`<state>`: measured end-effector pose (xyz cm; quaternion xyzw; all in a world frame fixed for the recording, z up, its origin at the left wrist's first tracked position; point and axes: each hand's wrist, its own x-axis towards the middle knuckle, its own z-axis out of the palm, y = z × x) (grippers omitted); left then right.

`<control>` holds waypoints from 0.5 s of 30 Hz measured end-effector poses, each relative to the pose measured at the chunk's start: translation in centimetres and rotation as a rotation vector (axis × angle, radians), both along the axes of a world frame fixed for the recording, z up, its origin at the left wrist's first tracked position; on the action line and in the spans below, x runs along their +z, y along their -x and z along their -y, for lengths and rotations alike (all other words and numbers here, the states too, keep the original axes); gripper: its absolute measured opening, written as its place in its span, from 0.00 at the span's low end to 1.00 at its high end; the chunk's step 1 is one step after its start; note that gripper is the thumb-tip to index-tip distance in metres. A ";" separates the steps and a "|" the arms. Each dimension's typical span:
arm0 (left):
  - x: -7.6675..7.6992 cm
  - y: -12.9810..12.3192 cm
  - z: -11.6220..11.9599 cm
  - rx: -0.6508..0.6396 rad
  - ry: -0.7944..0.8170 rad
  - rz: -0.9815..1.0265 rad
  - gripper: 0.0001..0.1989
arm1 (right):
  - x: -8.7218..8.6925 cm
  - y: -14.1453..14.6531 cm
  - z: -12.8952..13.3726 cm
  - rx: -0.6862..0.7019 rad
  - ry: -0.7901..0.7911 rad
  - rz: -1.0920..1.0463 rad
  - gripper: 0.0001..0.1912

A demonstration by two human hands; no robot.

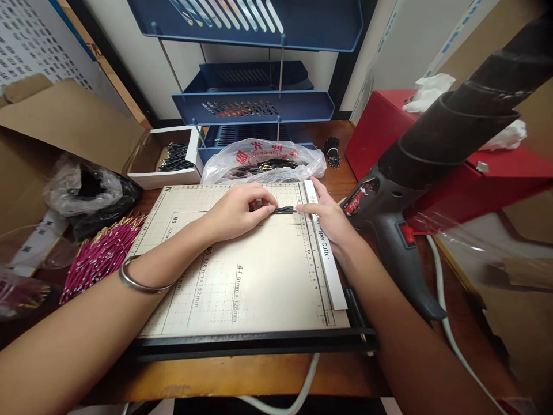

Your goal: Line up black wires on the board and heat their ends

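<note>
My left hand (242, 212) pinches a small bunch of short black wires (285, 210) between thumb and fingertips, just above the bed of a paper cutter (268, 276). The wire ends point right, toward the white guard strip (326, 248) along the cutter's edge. My right hand (330, 216) lies across that strip, with its thumb stretched out to the wire ends. Its other fingers go over the far side of the strip and are partly hidden, so what they hold cannot be made out.
Left are a heap of magenta wires (106, 253) and a white box of black wires (168, 155). Behind the cutter lie a plastic bag (263, 158), blue trays (254, 106) and a tied black bundle (332, 152). A heat gun (406, 190) and red box (375, 127) stand right.
</note>
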<state>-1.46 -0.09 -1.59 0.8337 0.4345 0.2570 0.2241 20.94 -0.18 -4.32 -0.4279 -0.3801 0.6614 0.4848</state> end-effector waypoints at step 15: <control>-0.2 0.0 -0.1 0.007 0.007 0.030 0.09 | -0.5 -0.2 -0.3 -0.025 0.002 0.023 0.58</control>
